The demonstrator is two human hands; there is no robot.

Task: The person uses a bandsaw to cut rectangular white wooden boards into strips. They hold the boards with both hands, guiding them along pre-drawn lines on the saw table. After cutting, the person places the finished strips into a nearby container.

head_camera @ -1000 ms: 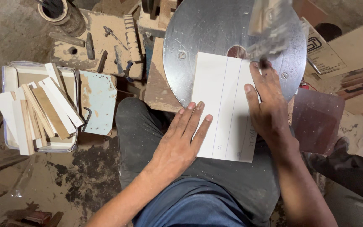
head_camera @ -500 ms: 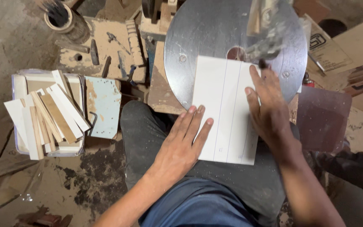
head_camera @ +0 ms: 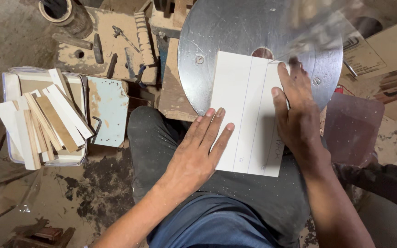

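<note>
A white rectangular sheet (head_camera: 246, 98) with thin ruled lines lies partly on a round metal saw table (head_camera: 217, 41) and partly over my lap. My left hand (head_camera: 198, 154) rests flat on the sheet's lower left edge, fingers spread. My right hand (head_camera: 297, 115) presses flat on its right side, fingertips near the top right corner. Just beyond those fingertips the saw part is a blur, close to the hole (head_camera: 263, 53) in the middle of the table.
A tray (head_camera: 12, 87) at the left holds several white and tan strips. A pale blue speckled board (head_camera: 109, 110) leans beside it. Tools lie on a dusty block (head_camera: 116, 46) behind. A dark reddish sheet (head_camera: 352, 128) and cardboard boxes (head_camera: 391, 50) stand at the right.
The view has shifted slightly. Both hands stay flat on the white sheet in much the same places; the sheet has barely moved against the round table.
</note>
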